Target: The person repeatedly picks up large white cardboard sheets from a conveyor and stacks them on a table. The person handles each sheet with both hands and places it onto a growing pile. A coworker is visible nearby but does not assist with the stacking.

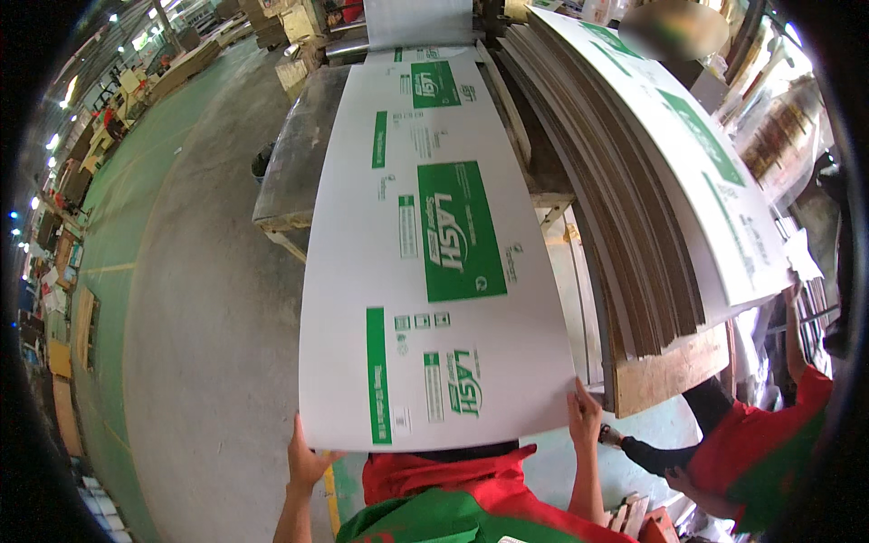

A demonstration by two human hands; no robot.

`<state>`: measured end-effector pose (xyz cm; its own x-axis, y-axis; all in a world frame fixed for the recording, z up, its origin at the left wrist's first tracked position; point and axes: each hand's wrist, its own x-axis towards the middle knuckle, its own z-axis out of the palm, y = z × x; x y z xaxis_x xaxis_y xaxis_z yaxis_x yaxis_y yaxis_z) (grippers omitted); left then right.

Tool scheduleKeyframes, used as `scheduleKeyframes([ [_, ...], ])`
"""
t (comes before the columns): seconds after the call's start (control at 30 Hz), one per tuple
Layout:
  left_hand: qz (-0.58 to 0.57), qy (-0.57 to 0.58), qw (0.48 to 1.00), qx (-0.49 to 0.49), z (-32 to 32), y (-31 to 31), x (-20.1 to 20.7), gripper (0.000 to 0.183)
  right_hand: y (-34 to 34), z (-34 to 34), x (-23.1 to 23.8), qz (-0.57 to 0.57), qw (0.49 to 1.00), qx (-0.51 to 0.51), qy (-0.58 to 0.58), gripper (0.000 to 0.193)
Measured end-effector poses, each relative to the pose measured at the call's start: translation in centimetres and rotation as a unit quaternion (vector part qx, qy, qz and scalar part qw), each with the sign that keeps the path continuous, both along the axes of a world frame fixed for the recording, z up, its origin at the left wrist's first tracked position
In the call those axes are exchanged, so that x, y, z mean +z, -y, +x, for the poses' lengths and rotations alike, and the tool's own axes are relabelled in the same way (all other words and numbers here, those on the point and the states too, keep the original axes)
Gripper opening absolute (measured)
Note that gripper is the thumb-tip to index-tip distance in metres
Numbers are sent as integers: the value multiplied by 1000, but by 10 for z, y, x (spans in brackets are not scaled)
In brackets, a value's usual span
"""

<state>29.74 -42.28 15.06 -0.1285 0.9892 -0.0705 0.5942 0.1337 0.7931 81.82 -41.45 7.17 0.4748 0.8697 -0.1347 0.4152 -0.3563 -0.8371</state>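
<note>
A long white cardboard sheet [344, 262] with green printed panels stretches away from me, its far end at a machine with a grey metal plate. My left hand [306, 457] grips the sheet's near left corner, thumb on top and fingers hidden beneath. At the near right corner my right hand [584, 414] holds the edge in the same way, fingers partly out of sight under it. Farther along, the sheet lies over a worn metal table [312, 149]. Its near end reaches out past the table, close to my waist.
To the right stands a tall stack of cardboard sheets [625, 208] on a wooden board [670, 371]. A co-worker in a red and green shirt [769, 434] holds the corner of the top printed sheet [724, 217]. Grey floor [208, 299] and a green walkway [109, 362] extend on the left.
</note>
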Motion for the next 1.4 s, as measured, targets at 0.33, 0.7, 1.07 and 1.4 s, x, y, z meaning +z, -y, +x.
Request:
scheduleKeyframes([
  [0.33,41,-19,998,-41,28,-91,20,100,-79,4,14,61,998,-32,17,38],
  [0.7,-11,56,998,8,20,-294,-63,116,-302,18,-36,141,988,-50,-21,36],
  [1.07,212,-351,905,114,81,-387,-66,96,-125,12,166,314,803,-60,504,57],
  [1.4,267,-71,929,-247,235,-256,26,59,-121,162,139,279,654,-38,702,38],
])
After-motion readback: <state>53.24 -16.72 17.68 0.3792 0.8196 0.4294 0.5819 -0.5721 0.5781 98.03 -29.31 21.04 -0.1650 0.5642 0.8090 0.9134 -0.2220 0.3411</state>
